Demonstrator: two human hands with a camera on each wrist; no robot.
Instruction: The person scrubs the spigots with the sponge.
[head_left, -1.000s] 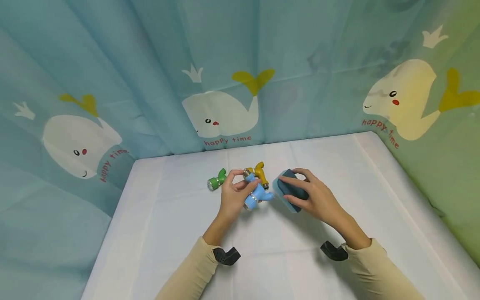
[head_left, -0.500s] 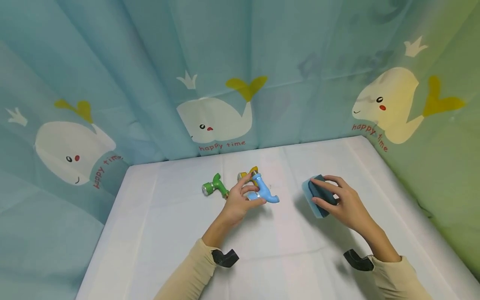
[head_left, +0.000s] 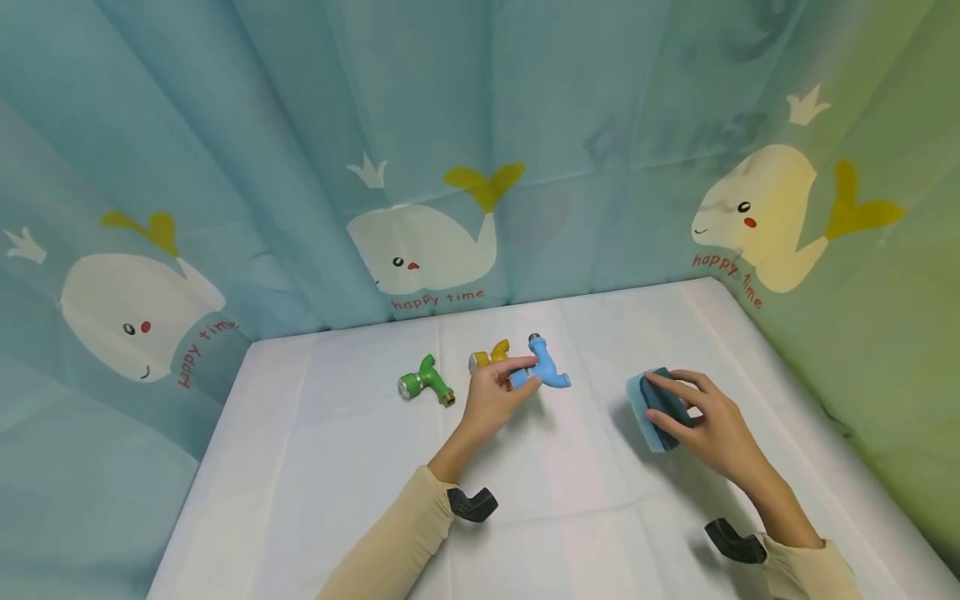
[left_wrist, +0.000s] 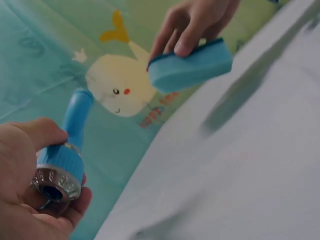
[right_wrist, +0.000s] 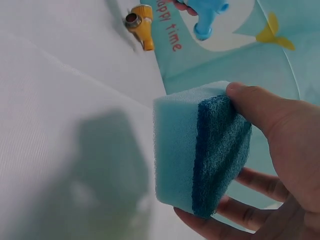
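My left hand point(head_left: 495, 396) grips a light blue faucet point(head_left: 550, 372) by its knob end, above the table's middle. In the left wrist view the faucet's ribbed blue knob point(left_wrist: 62, 162) and silver ring sit between thumb and fingers. My right hand point(head_left: 712, 425) holds a sponge point(head_left: 660, 410) off to the right, over its shadow on the cloth. The right wrist view shows the sponge's light blue foam point(right_wrist: 175, 150) and darker scouring side point(right_wrist: 222, 150), pinched between thumb and fingers. Partly hidden behind my left hand lies a yellow faucet point(head_left: 482, 359).
A green faucet point(head_left: 426, 381) lies left of the yellow one on the white tablecloth point(head_left: 337, 467). Behind the table hangs a blue-green curtain point(head_left: 300, 167) printed with whales. Black curved pieces point(head_left: 472, 505) stick out at both sleeve cuffs.
The sponge in my right hand has moved right, away from the blue faucet. My left hand has turned the faucet and shifted it slightly right, uncovering the green faucet. The view has shifted a little.
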